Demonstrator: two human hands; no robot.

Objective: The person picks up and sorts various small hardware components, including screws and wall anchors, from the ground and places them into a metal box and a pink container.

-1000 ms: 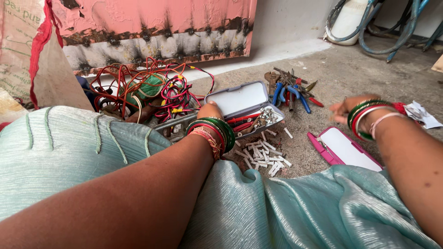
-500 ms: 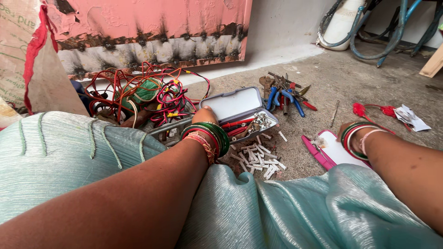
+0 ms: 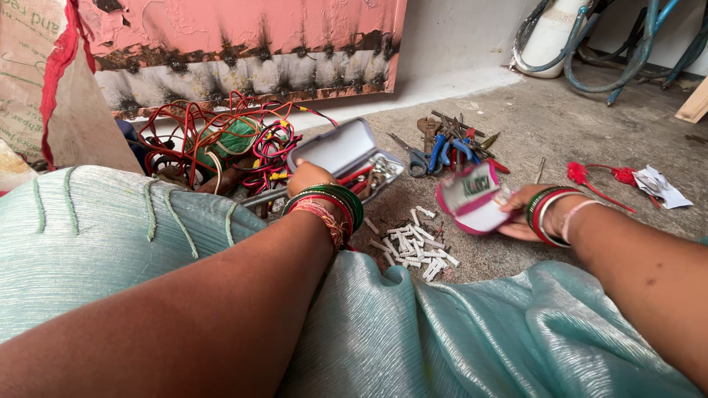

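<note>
Head view, hands: left hand [image 3: 310, 177], green and red bangles at the wrist, fingers closed on the near edge of an open grey case [image 3: 341, 151] that is tilted up off the concrete floor [image 3: 560, 125], red-handled bits and small metal parts inside; right hand [image 3: 520, 214], fingers clamped on a pink-edged white case [image 3: 472, 197], held clear of the floor just right of the grey one. Head view, surroundings: heap of white plugs [image 3: 413, 247] on the floor between the hands; tangle of red wires [image 3: 221, 140] behind the left hand; blue-handled pliers [image 3: 450, 147] and scissors [image 3: 411, 156] beyond the cases.
</note>
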